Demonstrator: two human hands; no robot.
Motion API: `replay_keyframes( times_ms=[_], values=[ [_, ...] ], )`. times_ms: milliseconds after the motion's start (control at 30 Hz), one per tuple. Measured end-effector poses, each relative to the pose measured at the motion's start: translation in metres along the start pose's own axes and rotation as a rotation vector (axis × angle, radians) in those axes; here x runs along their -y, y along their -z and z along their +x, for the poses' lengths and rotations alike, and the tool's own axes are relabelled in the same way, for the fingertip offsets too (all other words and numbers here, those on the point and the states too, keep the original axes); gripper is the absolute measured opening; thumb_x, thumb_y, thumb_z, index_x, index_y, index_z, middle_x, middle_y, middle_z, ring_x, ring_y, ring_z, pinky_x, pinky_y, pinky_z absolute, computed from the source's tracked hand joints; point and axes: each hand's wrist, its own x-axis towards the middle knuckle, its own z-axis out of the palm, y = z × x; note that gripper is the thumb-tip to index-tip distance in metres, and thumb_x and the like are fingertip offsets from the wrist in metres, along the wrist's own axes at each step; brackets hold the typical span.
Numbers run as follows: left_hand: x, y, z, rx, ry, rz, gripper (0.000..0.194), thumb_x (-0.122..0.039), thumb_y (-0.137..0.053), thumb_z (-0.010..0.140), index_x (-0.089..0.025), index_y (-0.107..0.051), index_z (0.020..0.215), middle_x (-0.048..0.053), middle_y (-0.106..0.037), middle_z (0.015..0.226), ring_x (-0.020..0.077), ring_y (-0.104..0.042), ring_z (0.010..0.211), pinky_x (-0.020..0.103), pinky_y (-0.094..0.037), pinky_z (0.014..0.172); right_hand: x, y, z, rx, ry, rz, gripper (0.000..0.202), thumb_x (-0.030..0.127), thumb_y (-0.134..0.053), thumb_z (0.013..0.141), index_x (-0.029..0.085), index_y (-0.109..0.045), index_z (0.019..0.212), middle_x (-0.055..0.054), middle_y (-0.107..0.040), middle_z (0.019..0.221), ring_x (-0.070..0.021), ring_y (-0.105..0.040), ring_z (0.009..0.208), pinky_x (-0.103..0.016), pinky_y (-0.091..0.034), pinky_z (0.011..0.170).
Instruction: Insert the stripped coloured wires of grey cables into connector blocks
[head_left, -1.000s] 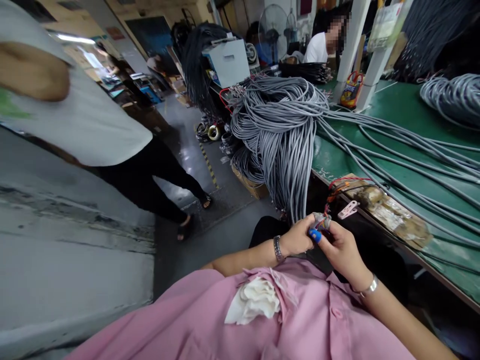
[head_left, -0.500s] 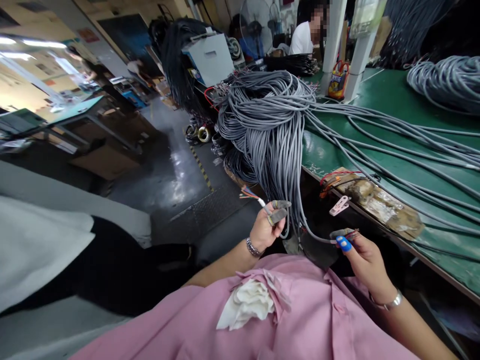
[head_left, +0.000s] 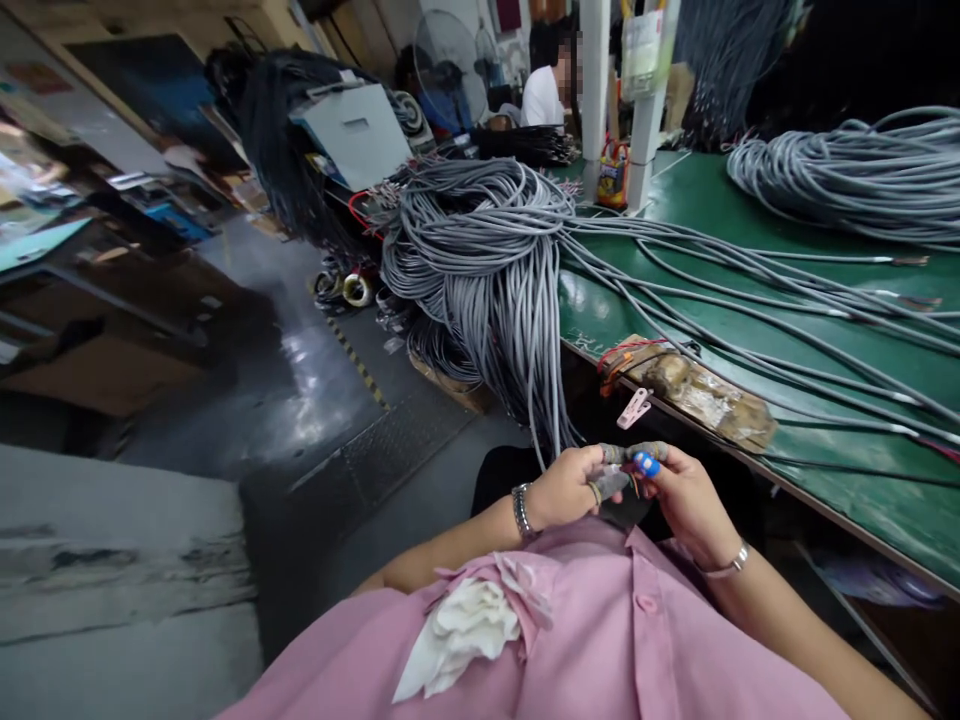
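Note:
My left hand (head_left: 564, 488) and my right hand (head_left: 688, 505) meet in front of my chest, fingertips pinched close together. Grey covers wrap several fingertips, and blue tape is on my right thumb. Between them is the end of a grey cable, mostly hidden by the fingers; short thin wires (head_left: 635, 486), one orange, stick out below my right thumb. Just beyond my hands, a large bundle of grey cables (head_left: 487, 225) drapes over the edge of the green table (head_left: 847, 520).
A pink clip (head_left: 634, 408) and a taped brown block (head_left: 701, 395) sit at the table edge. Loose cables run right across the tabletop toward a grey coil (head_left: 855, 180). Behind stand a light box (head_left: 356, 130), a fan (head_left: 450, 72) and a person in white (head_left: 543, 97).
My hands were apart, each with a cable end; now they have come together, the left moving right and down. The wires fanning from my left hand are now hidden. The view has shifted right.

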Motion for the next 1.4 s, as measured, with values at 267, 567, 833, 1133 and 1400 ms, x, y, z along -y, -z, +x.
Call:
replay_keyframes(
  times_ms=[267, 567, 833, 1133, 1400],
  values=[
    [0.011, 0.009, 0.003, -0.193, 0.195, -0.181, 0.035, -0.048, -0.067, 0.073, -0.015, -0.054, 0.074, 0.002, -0.061, 0.06, 0.0096, -0.057, 0.045, 0.016, -0.035, 0.038, 0.001, 0.005, -0.001, 0.004, -0.143, 0.202, 0.022, 0.033, -0.074, 0.074, 0.019, -0.066, 0.089, 0.002, -0.055, 0.066, -0.0072, -0.043, 0.051, -0.02, -0.038, 0.045],
    [0.019, -0.001, 0.003, -0.217, 0.085, -0.187, 0.032, -0.036, -0.076, 0.065, -0.014, -0.055, 0.075, -0.001, -0.058, 0.063, 0.0083, -0.055, 0.049, 0.019, -0.046, 0.048, 0.007, -0.032, 0.003, 0.079, -0.025, -0.244, 0.03, 0.041, -0.074, 0.071, 0.018, -0.057, 0.077, 0.005, -0.051, 0.055, -0.0074, -0.042, 0.046, -0.02, -0.031, 0.043],
    [0.012, 0.01, 0.004, -0.107, 0.168, -0.177, 0.036, -0.045, -0.07, 0.072, -0.013, -0.055, 0.074, 0.001, -0.061, 0.059, 0.0082, -0.055, 0.044, 0.017, -0.039, 0.042, 0.003, -0.023, -0.001, 0.163, -0.046, -0.16, 0.025, 0.041, -0.067, 0.079, 0.018, -0.059, 0.083, 0.001, -0.06, 0.062, -0.0105, -0.052, 0.054, -0.024, -0.042, 0.055],
    [0.011, 0.004, 0.005, -0.21, 0.13, -0.305, 0.035, -0.045, -0.068, 0.073, -0.012, -0.057, 0.069, 0.005, -0.065, 0.061, 0.0107, -0.059, 0.05, 0.017, -0.036, 0.042, 0.008, -0.028, 0.003, 0.127, 0.067, -0.243, 0.024, 0.039, -0.071, 0.076, 0.018, -0.059, 0.075, 0.001, -0.059, 0.062, -0.0109, -0.05, 0.054, -0.024, -0.042, 0.052],
    [0.014, 0.002, 0.005, -0.374, 0.109, -0.48, 0.034, -0.045, -0.065, 0.075, -0.012, -0.06, 0.071, 0.004, -0.063, 0.058, 0.0079, -0.052, 0.042, 0.018, -0.028, 0.038, 0.0, -0.031, -0.008, 0.191, 0.077, -0.255, 0.022, 0.038, -0.068, 0.079, 0.017, -0.061, 0.076, 0.0, -0.057, 0.066, -0.0103, -0.045, 0.057, -0.023, -0.038, 0.052]
  ],
)
